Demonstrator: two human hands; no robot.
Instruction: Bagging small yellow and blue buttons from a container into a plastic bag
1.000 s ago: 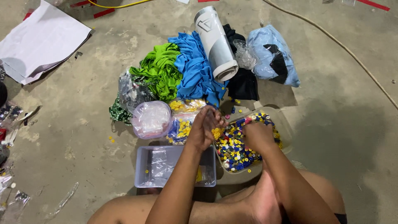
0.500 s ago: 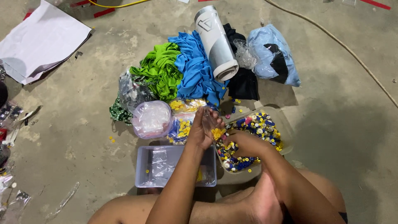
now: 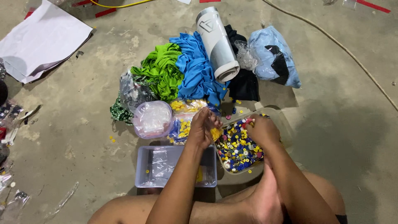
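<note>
Floor: bare grey concrete floor (image 3: 340, 137), stained and scuffed, with the person sitting on it, legs folded at 6 o'clock.
Left hand: the left hand (image 3: 202, 129) is raised at the centre of the view, fingers curled loosely inward; something yellow shows just under the palm, but I cannot tell whether the hand grips it.
Right hand: the right hand (image 3: 262, 130) lies palm down on the heap of buttons, fingers bent into it; what the fingertips hold, if anything, is hidden.
Buttons: small yellow, blue, white and pink buttons (image 3: 237, 150) fill a clear tub (image 3: 283, 121) just at 3 o'clock of the left hand.
Bags: a clear bag of yellow and blue buttons (image 3: 181, 124) lies just at 9 o'clock of the left hand, touching a round clear bag (image 3: 152, 118) further out.
Box: a clear rectangular box (image 3: 158, 168) sits at 7 o'clock of the left hand, under the left forearm, with plastic sachets inside.
Cloth: at 12 o'clock lie green fabric (image 3: 162, 72) and blue fabric (image 3: 197, 70) side by side, with a rolled grey-white sheet (image 3: 217, 43) resting on black cloth (image 3: 244, 85).
Far items: a pale blue bagged bundle (image 3: 273, 56) at 1 o'clock; white paper (image 3: 41, 39) well apart at 10 o'clock; a pale cord (image 3: 352, 54) runs across at 2 o'clock.
</note>
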